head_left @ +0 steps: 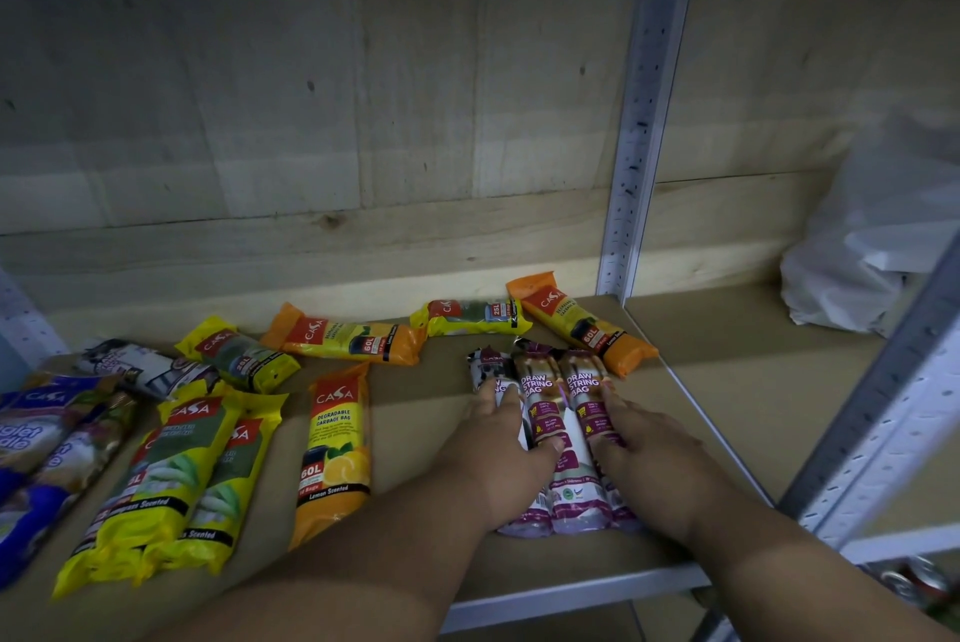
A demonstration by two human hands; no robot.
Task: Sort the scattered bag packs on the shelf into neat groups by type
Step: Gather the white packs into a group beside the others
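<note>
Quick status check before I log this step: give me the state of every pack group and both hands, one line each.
Drawstring bag packs: three side by side, grouped.
Left hand: fingers flat on the leftmost drawstring pack.
Right hand: fingers flat on the rightmost drawstring pack.
Orange 60L packs: three, scattered apart.
Yellow 25L packs: two paired at front, two loose behind.
White plastic bag: crumpled, next bay.

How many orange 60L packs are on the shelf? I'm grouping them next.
3: one orange 60L pack at front centre, one lying crosswise behind it, one at the back right beside the drawstring packs. None looks hidden.
</note>
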